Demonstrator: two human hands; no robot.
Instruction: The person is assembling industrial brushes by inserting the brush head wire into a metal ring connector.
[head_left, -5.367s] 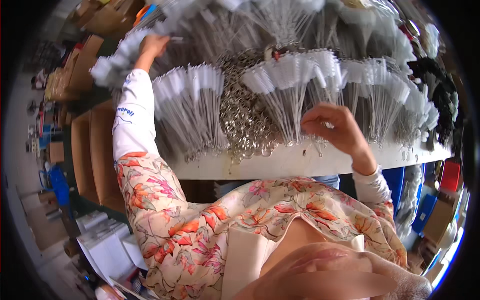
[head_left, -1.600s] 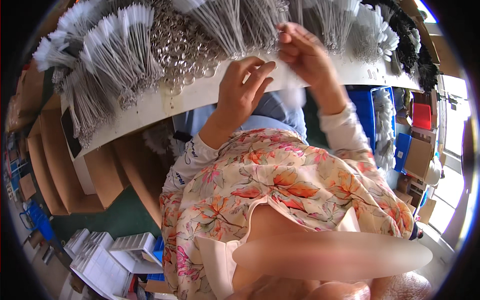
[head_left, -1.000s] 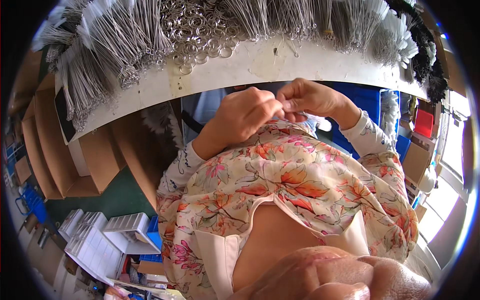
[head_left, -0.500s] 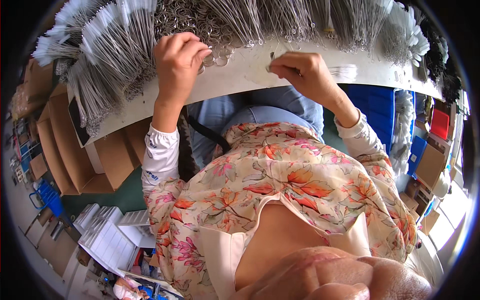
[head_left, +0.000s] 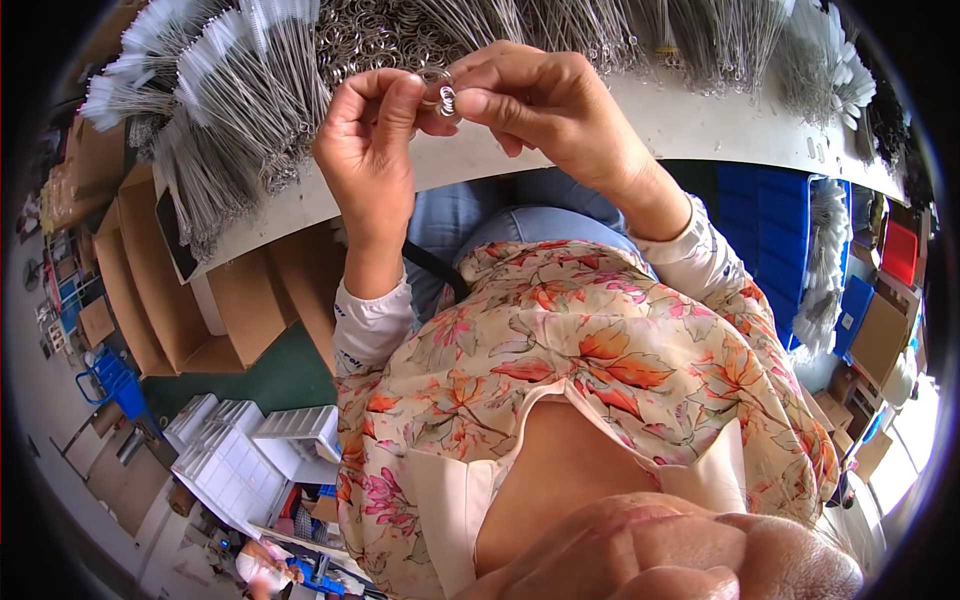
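My left hand (head_left: pixel 370 140) is closed, thumb against fingers, on a shiny metal split ring (head_left: pixel 434 74) above the near edge of the table. Right up against it, my right hand (head_left: pixel 560 115) pinches a cluster of small metal loops (head_left: pixel 447 101) at the ring. Fingers hide part of both, so I cannot tell whether the loops are threaded on the ring. Just beyond my hands lies a heap of loose metal rings (head_left: pixel 375 35).
Bundles of thin wire brushes with white bristles (head_left: pixel 255 80) crowd the table's (head_left: pixel 700 125) left side; more wire bundles (head_left: pixel 700 35) line its far side. Open cardboard boxes (head_left: pixel 200 300) stand below left, a blue bin (head_left: pixel 765 235) below right. White plastic crates (head_left: pixel 235 465) sit farther back.
My hands, apart half a second ago, have come together above the table. My right hand moved left to the ring in my left hand, bringing the small loops against it.
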